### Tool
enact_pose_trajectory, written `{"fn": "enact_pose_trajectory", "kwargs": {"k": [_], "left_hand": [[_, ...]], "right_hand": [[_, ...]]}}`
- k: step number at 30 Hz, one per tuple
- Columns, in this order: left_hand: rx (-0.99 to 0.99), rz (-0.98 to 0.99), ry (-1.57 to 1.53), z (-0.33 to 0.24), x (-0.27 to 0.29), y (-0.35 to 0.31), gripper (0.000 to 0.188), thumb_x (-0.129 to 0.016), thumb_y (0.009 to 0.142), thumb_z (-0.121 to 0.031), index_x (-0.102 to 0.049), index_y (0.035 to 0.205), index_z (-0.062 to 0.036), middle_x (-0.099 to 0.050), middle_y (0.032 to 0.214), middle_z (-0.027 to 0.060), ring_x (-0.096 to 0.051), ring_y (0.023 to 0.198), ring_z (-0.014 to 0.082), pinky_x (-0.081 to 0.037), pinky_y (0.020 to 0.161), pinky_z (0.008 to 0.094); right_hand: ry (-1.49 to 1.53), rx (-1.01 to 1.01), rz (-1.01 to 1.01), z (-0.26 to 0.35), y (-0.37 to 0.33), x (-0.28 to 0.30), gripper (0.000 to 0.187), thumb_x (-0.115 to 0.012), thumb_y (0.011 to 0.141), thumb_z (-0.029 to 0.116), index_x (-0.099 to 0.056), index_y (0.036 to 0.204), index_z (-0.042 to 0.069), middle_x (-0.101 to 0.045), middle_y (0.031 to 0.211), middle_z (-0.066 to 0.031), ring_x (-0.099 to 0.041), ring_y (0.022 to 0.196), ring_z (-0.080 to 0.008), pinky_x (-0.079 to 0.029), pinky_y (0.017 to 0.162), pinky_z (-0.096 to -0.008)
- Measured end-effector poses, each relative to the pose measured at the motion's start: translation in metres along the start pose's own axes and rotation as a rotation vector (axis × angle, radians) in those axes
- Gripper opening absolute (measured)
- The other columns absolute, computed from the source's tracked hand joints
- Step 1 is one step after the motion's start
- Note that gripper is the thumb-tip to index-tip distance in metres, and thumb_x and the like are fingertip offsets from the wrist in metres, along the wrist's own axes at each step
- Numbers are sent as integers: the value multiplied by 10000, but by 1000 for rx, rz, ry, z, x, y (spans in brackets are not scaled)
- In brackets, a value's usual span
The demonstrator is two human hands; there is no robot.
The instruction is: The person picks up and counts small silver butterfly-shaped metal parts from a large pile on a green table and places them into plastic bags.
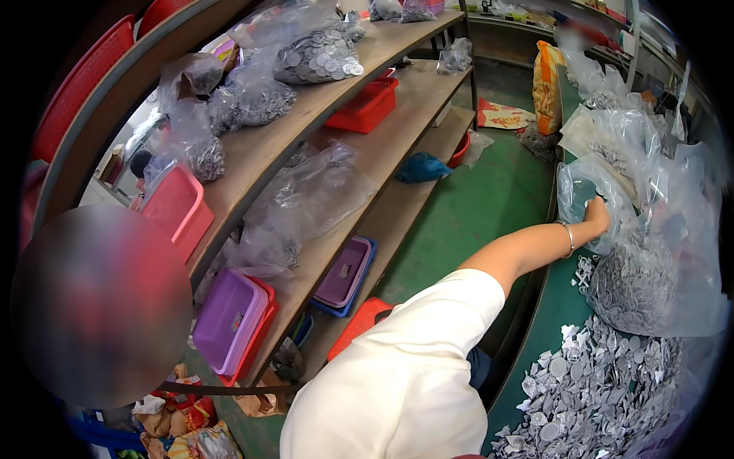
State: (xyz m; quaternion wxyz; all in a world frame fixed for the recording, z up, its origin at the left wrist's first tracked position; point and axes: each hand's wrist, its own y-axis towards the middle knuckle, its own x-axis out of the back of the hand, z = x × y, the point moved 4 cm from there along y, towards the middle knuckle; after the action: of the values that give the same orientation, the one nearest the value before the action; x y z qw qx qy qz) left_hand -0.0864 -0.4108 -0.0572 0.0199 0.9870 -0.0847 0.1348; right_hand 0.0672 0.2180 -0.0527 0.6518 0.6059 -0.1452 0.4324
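My left hand (596, 217), with a bracelet on its wrist, reaches out over the green worktable (527, 359). Its fingers are curled closed on a clear plastic bag (575, 187), whose mouth gapes around them. What else the fingers may hold is hidden. Close by stands a larger clear bag (636, 279) full of small grey metal-looking pieces. A few loose grey pieces (583, 274) lie just below my hand. Nearer to me spreads a big heap of flat grey pieces (589, 390) in mixed shapes, some round. My right hand is out of view.
Wooden shelves (413, 96) on the left carry clear bags of grey pieces (321, 57), purple trays (229, 321) and red baskets (367, 105). A red stool-like thing (359, 325) is by my side. An orange sack (547, 88) stands at the table's far end. The floor (474, 203) is green.
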Motion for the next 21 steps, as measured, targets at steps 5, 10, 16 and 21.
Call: {"fn": "enact_pose_trajectory", "kwargs": {"k": [5,10,16,21], "left_hand": [[20,-43,-260,18,-29,22,16,-574,692,84,-589,694,88,-625,691,238,-632,498,290,-525,443,365],[33,125,-399,39,-27,43,136,-546,762,15,-490,884,38,-553,644,178,-595,496,318,-490,409,433],[158,274,-359,23,25,26,382,-452,732,70,-539,1102,38,-596,926,276,-642,587,328,-538,470,387],[-224,127,-49,18,41,62,394,-483,671,36,-609,1044,21,-642,919,189,-635,841,297,-491,721,338]], "right_hand": [[-5,-32,4,12,2,10,360,-551,888,254,-513,1124,-15,-477,1162,-227,-450,1070,-375,-341,902,-500],[-271,32,94,41,26,21,359,-557,862,326,-575,1058,26,-552,1085,-181,-531,957,-354,-410,838,-452],[-225,-74,234,6,5,7,442,-532,875,335,-503,1185,21,-476,1206,-196,-460,1089,-346,-356,902,-457],[-131,-98,251,-5,-4,4,423,-521,888,298,-494,1210,25,-452,1246,-192,-429,1140,-358,-333,921,-474]]}}
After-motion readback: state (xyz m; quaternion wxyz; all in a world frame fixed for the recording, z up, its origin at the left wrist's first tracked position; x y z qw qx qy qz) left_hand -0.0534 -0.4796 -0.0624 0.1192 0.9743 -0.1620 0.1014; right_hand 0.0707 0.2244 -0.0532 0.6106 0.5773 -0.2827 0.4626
